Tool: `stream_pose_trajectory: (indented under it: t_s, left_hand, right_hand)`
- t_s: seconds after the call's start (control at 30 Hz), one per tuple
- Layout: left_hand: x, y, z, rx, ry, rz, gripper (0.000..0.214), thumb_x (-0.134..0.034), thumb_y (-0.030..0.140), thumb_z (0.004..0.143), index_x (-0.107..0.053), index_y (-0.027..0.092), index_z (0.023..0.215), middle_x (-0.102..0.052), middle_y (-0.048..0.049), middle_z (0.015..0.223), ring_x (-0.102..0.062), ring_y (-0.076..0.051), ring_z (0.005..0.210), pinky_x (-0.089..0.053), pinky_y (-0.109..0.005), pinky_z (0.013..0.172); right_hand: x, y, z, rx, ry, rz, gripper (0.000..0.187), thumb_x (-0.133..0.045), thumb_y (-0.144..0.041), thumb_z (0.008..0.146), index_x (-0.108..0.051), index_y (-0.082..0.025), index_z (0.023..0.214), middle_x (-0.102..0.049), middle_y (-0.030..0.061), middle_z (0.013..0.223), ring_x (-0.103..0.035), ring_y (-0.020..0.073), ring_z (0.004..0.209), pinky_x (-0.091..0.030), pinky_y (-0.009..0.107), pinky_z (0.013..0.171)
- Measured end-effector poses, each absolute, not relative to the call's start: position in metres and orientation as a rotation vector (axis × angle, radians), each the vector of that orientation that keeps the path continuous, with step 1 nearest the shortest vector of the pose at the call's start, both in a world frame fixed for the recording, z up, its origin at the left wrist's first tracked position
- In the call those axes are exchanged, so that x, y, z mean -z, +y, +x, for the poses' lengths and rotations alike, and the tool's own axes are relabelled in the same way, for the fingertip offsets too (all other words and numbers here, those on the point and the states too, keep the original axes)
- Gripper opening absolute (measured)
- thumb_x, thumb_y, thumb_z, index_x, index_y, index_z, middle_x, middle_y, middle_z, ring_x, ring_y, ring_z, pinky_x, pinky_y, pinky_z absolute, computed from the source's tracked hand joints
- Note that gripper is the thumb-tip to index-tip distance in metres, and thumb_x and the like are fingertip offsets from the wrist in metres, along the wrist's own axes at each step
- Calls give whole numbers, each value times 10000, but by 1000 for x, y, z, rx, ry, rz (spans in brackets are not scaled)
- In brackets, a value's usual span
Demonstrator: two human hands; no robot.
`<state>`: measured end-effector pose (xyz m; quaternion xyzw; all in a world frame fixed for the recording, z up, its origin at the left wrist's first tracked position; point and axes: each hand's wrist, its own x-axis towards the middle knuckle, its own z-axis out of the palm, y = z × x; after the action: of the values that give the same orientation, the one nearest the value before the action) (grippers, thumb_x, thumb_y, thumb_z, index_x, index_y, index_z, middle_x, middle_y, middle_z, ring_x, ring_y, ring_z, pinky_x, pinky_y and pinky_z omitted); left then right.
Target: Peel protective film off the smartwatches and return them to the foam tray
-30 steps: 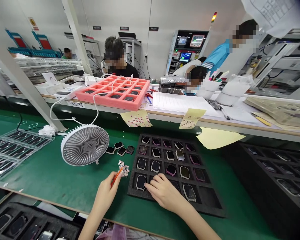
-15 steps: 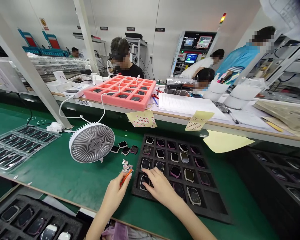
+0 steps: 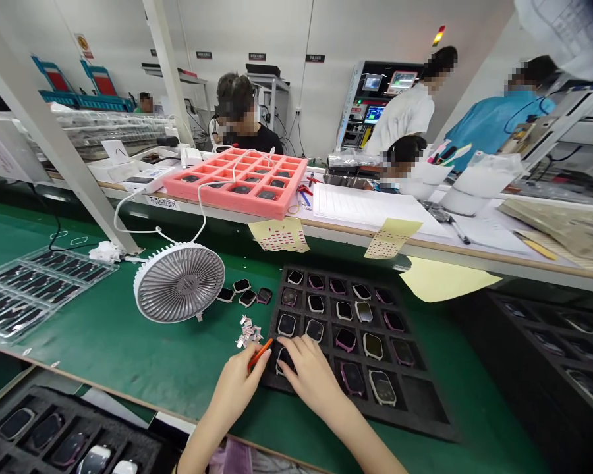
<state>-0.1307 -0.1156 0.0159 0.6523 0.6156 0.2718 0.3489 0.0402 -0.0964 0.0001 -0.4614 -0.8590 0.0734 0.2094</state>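
My left hand (image 3: 238, 382) is closed around a thin orange stick-like tool (image 3: 261, 354). Its tip points up and right, toward the near left corner of a black foam tray (image 3: 427, 398). Over that corner is my right hand (image 3: 309, 368), its thumb and fingers apart around a smartwatch (image 3: 285, 360) in its pocket. My right hand partly covers this watch, so I cannot tell how firmly it touches it. Other watches with silver or purple cases fill most of the tray's pockets. Beyond my left hand lies a small pile of pale tabs (image 3: 248, 331).
Several loose watches (image 3: 247, 298) lie beside a white fan (image 3: 180, 283). A clear plastic tray (image 3: 39, 289) is at left. More foam trays are at lower left (image 3: 39, 401) and right (image 3: 534, 355). A pink foam tray (image 3: 281, 207) rests on the shelf; people are beyond.
My left hand has moved right and slightly nearer with the orange tool, away from the pale tabs toward the watch. My right hand's thumb and fingers have drawn a little closer together.
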Motion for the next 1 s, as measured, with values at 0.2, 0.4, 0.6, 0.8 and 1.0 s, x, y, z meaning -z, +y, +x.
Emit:
stream_pose_trajectory:
  t_s: [0.2, 0.4, 0.6, 0.8, 1.0]
  left_hand:
    - [-17, -118, -136, -709, 1613, 1658, 333, -334, 453, 906, -555, 206, 875, -621, -21, 777, -588, -182, 719, -374, -226, 624]
    - [-21, -115, -131, -765, 1545, 1604, 347, -357, 475, 895, -561, 196, 877, -575, -11, 692, -532, -162, 632, -348, -232, 583]
    - [-34, -115, -109, -828, 1225, 1456, 409, -336, 493, 915, -553, 167, 799, -432, 35, 550, -391, -103, 509, -304, -213, 528]
    - [-44, -116, -86, -741, 1043, 1331, 445, -367, 549, 892, -491, 167, 699, -374, 58, 493, -279, -72, 425, -223, -202, 438]
    - [-44, -118, -85, -743, 1007, 1347, 433, -394, 526, 886, -508, 156, 693, -346, 66, 461, -277, -66, 417, -219, -201, 441]
  right_hand:
    - [-6, -89, 40, -793, -2133, -1254, 413, -663, -81, 722, -527, -206, 1091, -597, 35, 906, -570, 203, 849, -496, 350, 774]
    - [-4, -90, 45, -1330, -1695, -1108, 303, -596, -190, 798, -548, -224, 1095, -616, -1, 806, -591, 159, 783, -453, 304, 759]
    - [-17, -88, 47, -1711, -901, -835, 287, -609, -444, 816, -535, -200, 948, -488, -48, 635, -460, 81, 483, -379, 209, 470]
    - [-29, -94, 43, -1739, -664, -756, 285, -674, -398, 780, -479, -191, 807, -456, -76, 589, -269, 4, 335, -199, 139, 320]
    - [-33, -96, 47, -1671, -693, -764, 299, -676, -406, 778, -468, -193, 800, -464, -78, 573, -268, -7, 322, -183, 113, 302]
